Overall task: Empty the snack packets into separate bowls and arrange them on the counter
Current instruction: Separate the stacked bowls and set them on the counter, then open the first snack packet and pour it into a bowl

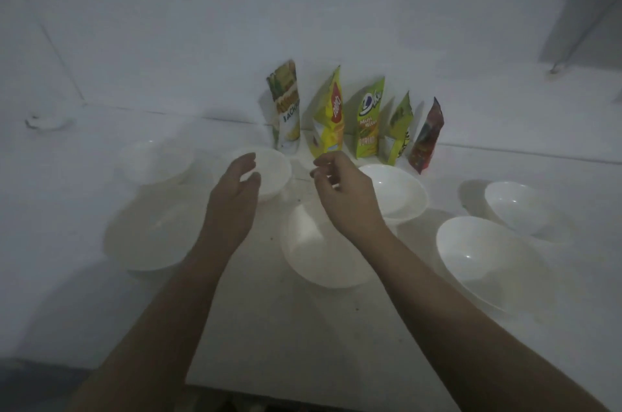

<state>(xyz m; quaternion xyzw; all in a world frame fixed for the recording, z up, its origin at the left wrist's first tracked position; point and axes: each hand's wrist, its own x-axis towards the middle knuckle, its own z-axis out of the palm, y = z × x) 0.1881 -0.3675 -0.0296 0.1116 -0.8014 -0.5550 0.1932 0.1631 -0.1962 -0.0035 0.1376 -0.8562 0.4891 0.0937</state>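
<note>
The right hand (343,189) covers part of the middle bowl (323,253); dim blur hides the packets' (368,122) small print

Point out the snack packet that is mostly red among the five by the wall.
The dark red packet at the far right end of the row; the other four are mainly yellow or green.

Both forearms are showing bare to the elbow, the left hand (235,189) and right hand (340,189) wearing no gloves, rings or watch.

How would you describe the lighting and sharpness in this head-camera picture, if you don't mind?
Head view: dim and hazy overall; the white bowls on the left wash into the counter, the snack packets stay readable in colour, and both hands look soft-edged.
</note>
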